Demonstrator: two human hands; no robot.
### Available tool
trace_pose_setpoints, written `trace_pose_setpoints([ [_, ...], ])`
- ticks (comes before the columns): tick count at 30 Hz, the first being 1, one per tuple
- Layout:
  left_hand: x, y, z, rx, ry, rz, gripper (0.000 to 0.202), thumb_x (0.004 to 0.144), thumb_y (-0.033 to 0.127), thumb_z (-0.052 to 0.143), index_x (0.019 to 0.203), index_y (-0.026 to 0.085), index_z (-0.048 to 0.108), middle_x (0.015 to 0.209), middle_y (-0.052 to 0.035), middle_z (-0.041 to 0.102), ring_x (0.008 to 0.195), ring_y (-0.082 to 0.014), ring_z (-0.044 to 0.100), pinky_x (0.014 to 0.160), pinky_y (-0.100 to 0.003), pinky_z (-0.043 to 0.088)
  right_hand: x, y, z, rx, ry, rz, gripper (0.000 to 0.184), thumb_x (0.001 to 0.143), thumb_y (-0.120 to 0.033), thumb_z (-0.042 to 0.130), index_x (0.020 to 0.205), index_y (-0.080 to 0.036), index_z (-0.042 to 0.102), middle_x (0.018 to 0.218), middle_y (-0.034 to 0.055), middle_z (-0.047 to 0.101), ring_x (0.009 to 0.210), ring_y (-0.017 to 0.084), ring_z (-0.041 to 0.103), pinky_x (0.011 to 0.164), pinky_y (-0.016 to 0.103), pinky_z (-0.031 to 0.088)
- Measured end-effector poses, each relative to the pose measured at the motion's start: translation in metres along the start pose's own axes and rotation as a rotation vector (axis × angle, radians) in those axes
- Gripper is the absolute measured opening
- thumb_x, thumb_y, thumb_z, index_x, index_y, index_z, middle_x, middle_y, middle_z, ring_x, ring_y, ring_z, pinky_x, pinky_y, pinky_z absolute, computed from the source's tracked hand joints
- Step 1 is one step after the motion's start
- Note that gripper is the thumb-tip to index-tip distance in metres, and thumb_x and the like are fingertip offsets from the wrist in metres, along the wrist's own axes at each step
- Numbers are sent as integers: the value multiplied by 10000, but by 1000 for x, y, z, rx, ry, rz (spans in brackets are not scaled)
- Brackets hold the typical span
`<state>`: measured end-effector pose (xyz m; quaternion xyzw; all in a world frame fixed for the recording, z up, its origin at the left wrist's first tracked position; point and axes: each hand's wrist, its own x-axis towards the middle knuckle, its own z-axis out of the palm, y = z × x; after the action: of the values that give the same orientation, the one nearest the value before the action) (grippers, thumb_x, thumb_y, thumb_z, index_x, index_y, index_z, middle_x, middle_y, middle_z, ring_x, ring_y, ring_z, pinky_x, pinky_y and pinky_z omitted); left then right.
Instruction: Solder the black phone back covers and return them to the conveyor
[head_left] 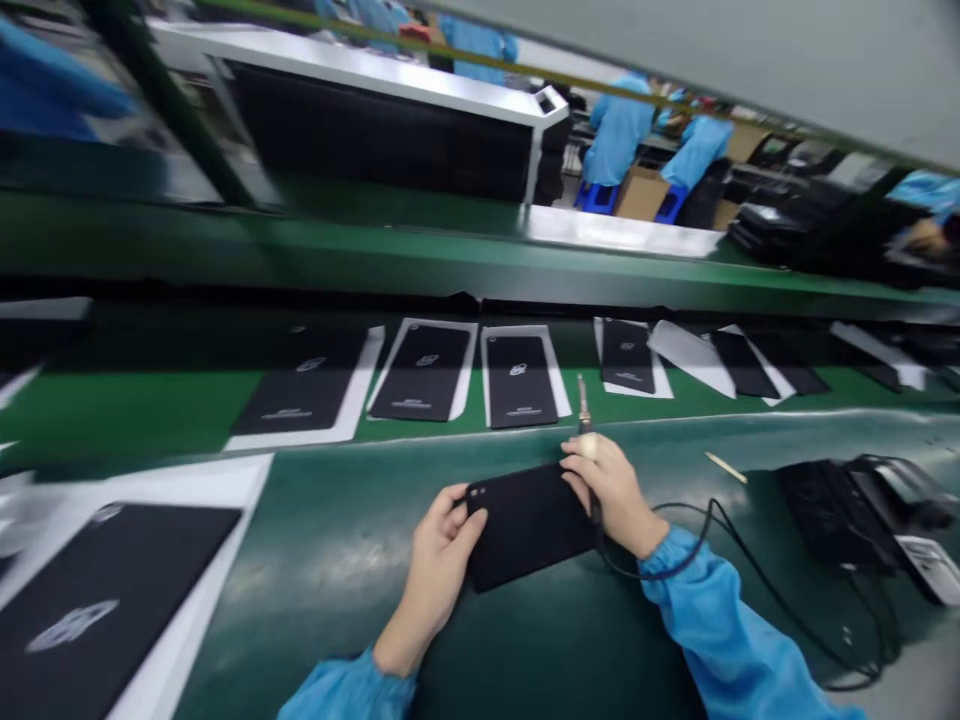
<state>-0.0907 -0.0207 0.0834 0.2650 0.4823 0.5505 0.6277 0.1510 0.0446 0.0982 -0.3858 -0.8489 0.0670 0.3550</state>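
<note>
Item: matte black phone back panel (529,525), lying on a green conveyor bench (315,600) between both hands, long axis running left to right with a slight tilt, two camera holes (475,492) at its left end. No legible writing on it. Left hand (442,570): fingers closed around that end. Right hand (607,495): fingers wrapped on a corded metal-tipped tool (583,412), tip pointing away from the person, hand against the panel's right end. Beyond: black panels (517,380) on white sheets (562,385), in a row, printed logos (517,369) too blurred to read.
</note>
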Motion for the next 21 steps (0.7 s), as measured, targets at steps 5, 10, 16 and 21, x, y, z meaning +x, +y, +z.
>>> trace_pose_setpoints([
  [5, 6, 2, -2, 38, -29, -15, 514, 756, 437, 790, 1158, 192, 584, 1126, -115, 759, 1060, -274, 710, 898, -352, 574, -4, 50, -17, -147, 9, 164, 206, 958, -196, 456, 927, -225, 657, 887, 29, 689, 817, 156, 658, 756, 253, 524],
  [10, 3, 7, 2, 72, -30, 11, 460, 770, 456, 775, 1106, 188, 613, 1194, -142, 731, 1106, -310, 692, 981, -425, 557, 2, 134, -90, -369, 261, 520, 213, 937, -233, 381, 947, -182, 587, 802, 47, 634, 725, 189, 605, 706, 290, 458],
  [16, 4, 7, 5, 112, 13, 35, 453, 740, 481, 788, 1048, 182, 646, 1174, -144, 738, 1076, -321, 703, 953, -430, 580, 33, 209, -151, -555, 339, 779, 173, 864, -246, 465, 998, -169, 542, 831, 78, 606, 770, 228, 561, 734, 325, 398],
  [21, 5, 6, 3, 121, -12, 26, 456, 721, 481, 804, 1027, 175, 659, 1169, -151, 740, 1066, -329, 706, 949, -443, 585, 56, 205, -90, -516, 130, 740, 278, 844, -421, 623, 1015, -212, 555, 927, 76, 631, 877, 245, 574, 792, 331, 398],
])
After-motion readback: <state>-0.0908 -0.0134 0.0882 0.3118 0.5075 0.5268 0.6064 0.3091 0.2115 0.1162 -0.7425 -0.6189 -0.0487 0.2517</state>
